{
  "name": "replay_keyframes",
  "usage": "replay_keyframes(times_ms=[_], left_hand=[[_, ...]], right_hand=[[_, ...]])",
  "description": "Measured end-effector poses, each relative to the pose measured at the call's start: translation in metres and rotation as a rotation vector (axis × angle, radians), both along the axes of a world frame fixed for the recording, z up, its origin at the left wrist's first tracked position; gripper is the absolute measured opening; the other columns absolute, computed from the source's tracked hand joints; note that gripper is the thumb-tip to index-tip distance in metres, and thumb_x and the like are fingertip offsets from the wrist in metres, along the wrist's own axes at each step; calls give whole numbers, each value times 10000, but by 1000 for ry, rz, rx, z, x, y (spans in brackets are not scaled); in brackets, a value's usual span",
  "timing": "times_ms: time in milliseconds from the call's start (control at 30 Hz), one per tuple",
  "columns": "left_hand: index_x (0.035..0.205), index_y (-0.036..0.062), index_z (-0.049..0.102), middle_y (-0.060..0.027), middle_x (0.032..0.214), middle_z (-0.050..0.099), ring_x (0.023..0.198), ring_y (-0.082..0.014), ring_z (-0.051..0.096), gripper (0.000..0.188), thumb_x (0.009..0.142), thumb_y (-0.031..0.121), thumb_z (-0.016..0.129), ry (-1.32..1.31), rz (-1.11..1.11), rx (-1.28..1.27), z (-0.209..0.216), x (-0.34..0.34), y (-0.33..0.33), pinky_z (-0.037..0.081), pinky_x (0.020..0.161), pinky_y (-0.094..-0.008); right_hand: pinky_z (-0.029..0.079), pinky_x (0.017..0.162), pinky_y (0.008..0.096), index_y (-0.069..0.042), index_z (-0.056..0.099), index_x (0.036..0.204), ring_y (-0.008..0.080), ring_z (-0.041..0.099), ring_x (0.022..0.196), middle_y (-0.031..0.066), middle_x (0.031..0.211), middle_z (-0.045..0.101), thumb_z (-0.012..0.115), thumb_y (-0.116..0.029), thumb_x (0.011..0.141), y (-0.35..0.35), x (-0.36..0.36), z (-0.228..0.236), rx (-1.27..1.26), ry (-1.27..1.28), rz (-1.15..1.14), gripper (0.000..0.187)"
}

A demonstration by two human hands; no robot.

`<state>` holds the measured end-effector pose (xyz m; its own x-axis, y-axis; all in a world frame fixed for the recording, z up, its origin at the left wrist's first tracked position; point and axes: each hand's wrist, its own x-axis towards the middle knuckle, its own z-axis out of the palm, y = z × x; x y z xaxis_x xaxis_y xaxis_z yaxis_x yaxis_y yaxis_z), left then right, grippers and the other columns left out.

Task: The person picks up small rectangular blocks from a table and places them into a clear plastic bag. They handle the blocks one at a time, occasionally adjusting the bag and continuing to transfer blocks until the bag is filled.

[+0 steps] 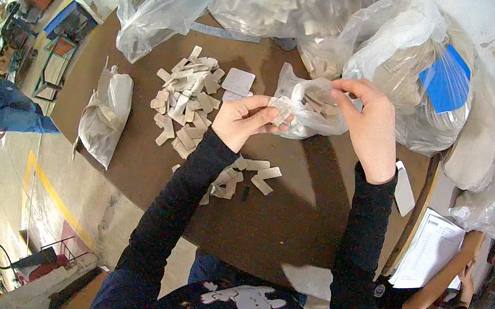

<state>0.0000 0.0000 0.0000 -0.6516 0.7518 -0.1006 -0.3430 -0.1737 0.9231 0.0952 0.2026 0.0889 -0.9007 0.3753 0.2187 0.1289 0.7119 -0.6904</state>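
Across the brown table (286, 234): spill and mix-up risks noted

At the far left, a white pouch (104, 119) lies near the table's edge; a knock from a sleeve could push it off. Next, the main pile (192, 85) of small pale pieces sits loose, unboxed. Nearer the person, a smaller cluster (229, 183) lies partly behind the left forearm. Risk: the low sleeve could drag pieces and scatter them.

Beyond the left hand, a pale square (238, 81) lies flat. The left hand (242, 119) is closed in a pinch on a pale bundle (282, 109); the number of pieces cannot be told. A slack pinch could let some drop.

Just beside it stands a small clear bag (313, 125), similar pieces visible inside. Its soft wall could fold or tip if pulled unevenly. The right hand (368, 126) is at its rim, thumb and fingertips narrowly spaced; whether they grip the film cannot be told.

At right, large filled bags (422, 119) crowd the rear; slumping could press on the small one. A white panel (405, 190) lies near the right sleeve, exposed to a nudge.
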Motion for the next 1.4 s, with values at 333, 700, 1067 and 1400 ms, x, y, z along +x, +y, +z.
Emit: replay_keyframes(times_ms=[333, 700, 1067, 1400], left_hand=[[1164, -34, 615, -89, 1004, 702, 888, -145, 692, 259, 931, 77, 647, 330, -53, -73, 8, -3, -4, 543, 755, -241], [1194, -28, 606, -126, 962, 714, 776, -172, 690, 271, 940, 65, 611, 179, -31, -66, 17, 2, -1, 536, 682, -247], [1241, 6, 589, -149, 1049, 707, 895, -195, 699, 278, 972, 72, 569, 120, 14, -18, 14, 5, 3, 556, 765, -260], [1278, 8, 461, -138, 1080, 686, 975, -188, 676, 334, 963, 30, 566, 239, 23, 70, 15, -2, -6, 550, 837, -289]], right_hand=[[509, 743, 385, -49, 700, 930, 305, 653, 848, 125, 874, 652, 696, -100, 795, -44, -14, -13, -70, 180, 255, 144], [482, 701, 289, -30, 706, 950, 187, 619, 792, 79, 890, 645, 699, -29, 807, -32, -11, -6, -80, 243, 316, 144], [471, 701, 280, -35, 684, 1060, 158, 597, 784, 82, 1007, 641, 708, -98, 828, 3, 2, -9, 103, 49, 104, 243], [472, 699, 262, 1, 700, 933, 126, 608, 737, 74, 848, 698, 670, -31, 838, -23, -5, -6, -165, 63, 232, 105]])
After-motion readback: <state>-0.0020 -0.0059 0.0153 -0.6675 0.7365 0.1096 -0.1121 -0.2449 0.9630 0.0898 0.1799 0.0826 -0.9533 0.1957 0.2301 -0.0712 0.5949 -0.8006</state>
